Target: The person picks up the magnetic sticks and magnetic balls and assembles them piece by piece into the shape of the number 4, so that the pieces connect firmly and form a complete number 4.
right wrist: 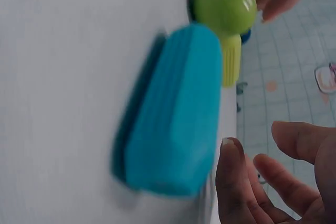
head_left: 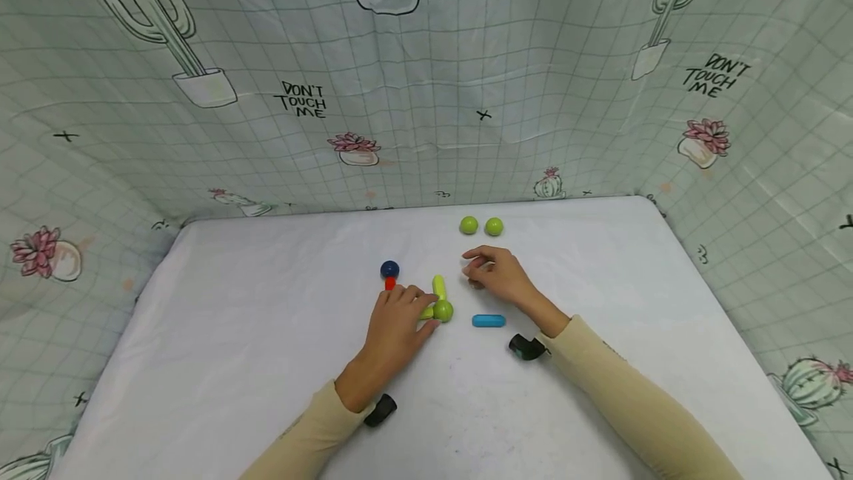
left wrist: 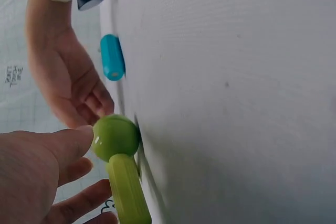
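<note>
A green ball (head_left: pixel 443 310) joins two yellow-green rods (left wrist: pixel 128 190), one pointing away and one toward my left hand (head_left: pixel 398 319). That hand reaches over the rod on its side. Its thumb tip is at the ball in the left wrist view, its fingers loosely spread; whether they touch is unclear. My right hand (head_left: pixel 501 273) hovers to the right of the joined pieces, fingers loosely bent and nothing between them. Below it lies a ribbed blue rod (right wrist: pixel 173 114). Partly covered by my left fingers, a red rod (head_left: pixel 389 284) meets a dark blue ball (head_left: pixel 389 269).
Two loose green balls (head_left: pixel 469 225) sit side by side near the far edge of the white table (head_left: pixel 266 302). A hanging cloth (head_left: pixel 426 95) with plant drawings surrounds the back and sides. Black wrist cameras (head_left: pixel 526 347) jut from the sleeves.
</note>
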Tool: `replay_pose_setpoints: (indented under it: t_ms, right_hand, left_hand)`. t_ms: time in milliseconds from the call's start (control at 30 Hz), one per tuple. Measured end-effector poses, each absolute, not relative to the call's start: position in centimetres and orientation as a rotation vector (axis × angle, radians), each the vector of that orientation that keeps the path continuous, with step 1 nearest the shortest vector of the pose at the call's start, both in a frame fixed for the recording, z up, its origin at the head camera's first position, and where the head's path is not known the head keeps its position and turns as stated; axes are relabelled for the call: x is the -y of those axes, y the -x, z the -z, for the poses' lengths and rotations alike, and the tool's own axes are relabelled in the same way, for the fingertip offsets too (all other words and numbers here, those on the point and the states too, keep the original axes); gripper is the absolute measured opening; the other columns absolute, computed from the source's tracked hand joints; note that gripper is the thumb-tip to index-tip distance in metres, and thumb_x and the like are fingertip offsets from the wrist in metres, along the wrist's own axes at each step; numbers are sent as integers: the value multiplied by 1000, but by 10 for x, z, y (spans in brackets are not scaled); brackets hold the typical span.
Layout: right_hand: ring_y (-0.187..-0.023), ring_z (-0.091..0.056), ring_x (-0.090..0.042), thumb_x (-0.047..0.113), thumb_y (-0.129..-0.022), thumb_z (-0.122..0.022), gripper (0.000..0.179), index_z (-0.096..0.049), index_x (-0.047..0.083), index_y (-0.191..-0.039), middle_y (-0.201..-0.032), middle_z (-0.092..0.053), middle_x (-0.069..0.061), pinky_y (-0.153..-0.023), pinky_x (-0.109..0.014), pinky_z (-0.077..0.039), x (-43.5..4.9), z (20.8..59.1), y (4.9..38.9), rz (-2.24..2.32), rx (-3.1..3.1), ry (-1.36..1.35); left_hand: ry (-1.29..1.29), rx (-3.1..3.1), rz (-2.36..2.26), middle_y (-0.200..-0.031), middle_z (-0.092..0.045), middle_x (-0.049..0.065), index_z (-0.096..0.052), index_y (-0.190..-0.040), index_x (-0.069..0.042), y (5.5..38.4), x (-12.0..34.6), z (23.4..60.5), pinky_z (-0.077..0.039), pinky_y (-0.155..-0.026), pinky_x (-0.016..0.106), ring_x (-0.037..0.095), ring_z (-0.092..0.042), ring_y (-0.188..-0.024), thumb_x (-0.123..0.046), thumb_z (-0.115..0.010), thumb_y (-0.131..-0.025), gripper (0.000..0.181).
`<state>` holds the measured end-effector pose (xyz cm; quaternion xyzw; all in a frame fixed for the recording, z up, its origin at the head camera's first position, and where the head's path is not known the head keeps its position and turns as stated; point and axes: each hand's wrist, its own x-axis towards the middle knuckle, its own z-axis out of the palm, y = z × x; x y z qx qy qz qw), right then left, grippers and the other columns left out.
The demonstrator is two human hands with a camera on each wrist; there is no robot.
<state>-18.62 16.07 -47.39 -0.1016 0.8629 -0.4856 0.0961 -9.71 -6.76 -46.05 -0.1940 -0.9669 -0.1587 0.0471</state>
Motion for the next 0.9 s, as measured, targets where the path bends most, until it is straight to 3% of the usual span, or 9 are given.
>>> replay_pose_setpoints:
  t_ms: [300,667,900]
  right_hand:
    - [-90,-74,-31,10,-102,-68,36,-64,-7,-134,-115,-72,-25,-69,-25,-52,-189,470,205,1447,-2700,130]
    - [-84,-73,-22,11,-103,-67,42,-57,-6,-140,-115,-69,-25,-68,-22,-53,-203,468,232,1427,-2735,-56]
    - [-85,-73,-24,10,-103,-66,45,-57,-6,-144,-113,-65,-22,-69,-21,-57,-201,470,245,1379,-2722,-71]
  left_hand:
    - [602,2925,479,-107,-72,0,-78,-121,-16,100,57,468,-46,-88,37,21,-60,-103,-31,-88,-89,36]
    - [576,2945,473,-105,-73,-1,-79,-119,-17,102,53,466,-47,-93,40,21,-61,-102,-32,-87,-90,34]
    - [557,2954,485,-104,-73,-1,-80,-117,-18,104,52,468,-48,-94,40,21,-62,-102,-30,-88,-88,33]
